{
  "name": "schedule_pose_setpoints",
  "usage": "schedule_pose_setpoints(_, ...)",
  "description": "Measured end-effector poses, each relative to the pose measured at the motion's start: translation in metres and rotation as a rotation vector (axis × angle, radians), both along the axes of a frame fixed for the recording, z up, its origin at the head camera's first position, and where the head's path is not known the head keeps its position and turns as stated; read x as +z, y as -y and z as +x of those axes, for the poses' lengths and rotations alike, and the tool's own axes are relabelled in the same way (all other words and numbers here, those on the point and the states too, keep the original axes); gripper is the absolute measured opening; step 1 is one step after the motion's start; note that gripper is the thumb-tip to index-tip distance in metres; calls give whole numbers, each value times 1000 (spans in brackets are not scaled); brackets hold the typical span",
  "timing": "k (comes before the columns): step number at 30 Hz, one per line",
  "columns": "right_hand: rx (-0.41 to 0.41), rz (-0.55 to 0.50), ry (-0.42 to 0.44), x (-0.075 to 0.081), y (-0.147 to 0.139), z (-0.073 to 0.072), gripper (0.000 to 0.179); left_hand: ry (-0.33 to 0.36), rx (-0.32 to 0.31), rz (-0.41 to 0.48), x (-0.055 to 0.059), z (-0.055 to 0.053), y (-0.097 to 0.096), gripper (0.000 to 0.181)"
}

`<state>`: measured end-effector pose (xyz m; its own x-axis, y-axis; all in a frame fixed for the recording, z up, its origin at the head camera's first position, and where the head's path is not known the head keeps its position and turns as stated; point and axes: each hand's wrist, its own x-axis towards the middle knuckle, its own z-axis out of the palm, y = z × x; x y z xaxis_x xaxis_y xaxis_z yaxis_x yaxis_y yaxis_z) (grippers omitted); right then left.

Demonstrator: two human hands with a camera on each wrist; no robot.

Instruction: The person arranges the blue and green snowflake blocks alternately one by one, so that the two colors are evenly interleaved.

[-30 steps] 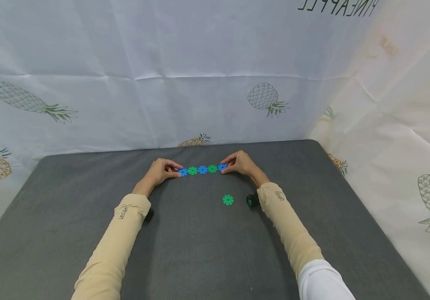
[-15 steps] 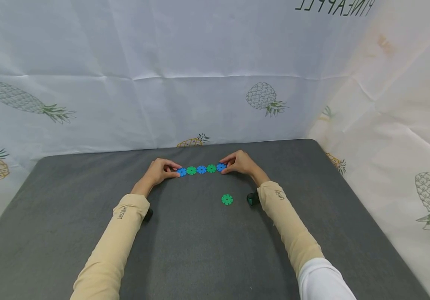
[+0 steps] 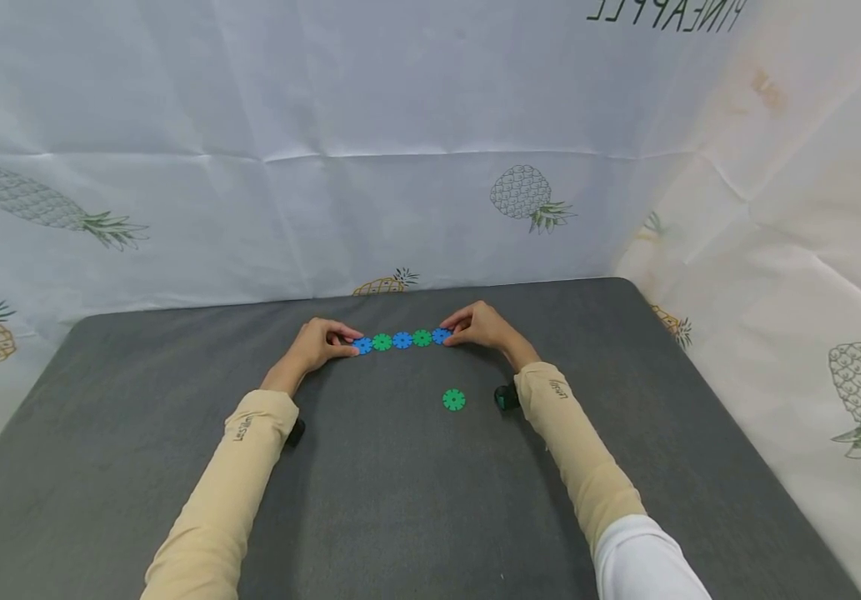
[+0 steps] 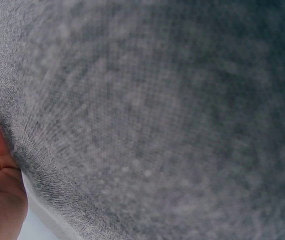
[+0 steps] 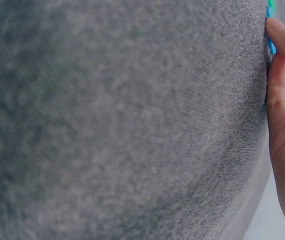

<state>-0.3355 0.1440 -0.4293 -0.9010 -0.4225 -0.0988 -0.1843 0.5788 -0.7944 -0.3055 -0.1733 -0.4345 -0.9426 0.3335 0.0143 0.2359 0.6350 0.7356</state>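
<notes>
A row of notched plastic discs, alternating blue and green, lies across the far part of the grey table. My left hand (image 3: 315,344) pinches the blue disc (image 3: 362,345) at the row's left end between thumb and fingers. At the opposite end, my right hand (image 3: 484,326) pinches another blue disc (image 3: 441,336); its edge (image 5: 271,46) shows by the fingertips in the right wrist view. Between them sit a green disc (image 3: 382,342), a blue disc (image 3: 402,340) and a second green disc (image 3: 422,337). The left wrist view shows part of my left hand (image 4: 0,185) but no disc.
A loose green disc (image 3: 454,400) lies nearer to me, below the row's right end. The grey table (image 3: 385,500) ends at a white pineapple-print cloth (image 3: 400,208) behind. Black wrist cameras hang under both cuffs, the right one (image 3: 506,397) close to the loose disc.
Both hands keep their pinch on the end discs, and the row stays as it was. The whole head view has shifted very slightly.
</notes>
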Motion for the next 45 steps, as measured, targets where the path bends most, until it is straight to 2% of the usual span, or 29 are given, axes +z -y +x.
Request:
schedule_pose_setpoints(15, -6, -52, 28, -4, -1, 2, 29, 0, -2, 21, 2, 6, -3, 26)
schedule_pose_setpoints(21, -3, -79, 49, -4, -2, 3, 31, 9, -4, 15, 0, 6, -3, 27)
schedule_pose_setpoints(29, 18, -291, 58, -11, -15, 5, 32, 11, -6, 18, -2, 3, -3, 26)
schedule_pose_setpoints(32, 27, -352, 65, -8, -21, 10, 33, 10, 0, 17, -1, 2, -3, 26)
schedule_pose_setpoints(40, 40, -407, 117, -2, -32, 26, 37, -5, -5, 3, 2, 2, -2, 27)
schedule_pose_setpoints(45, 38, -495, 129, -1, -34, 40, 39, -12, -19, 8, 4, 3, -1, 27)
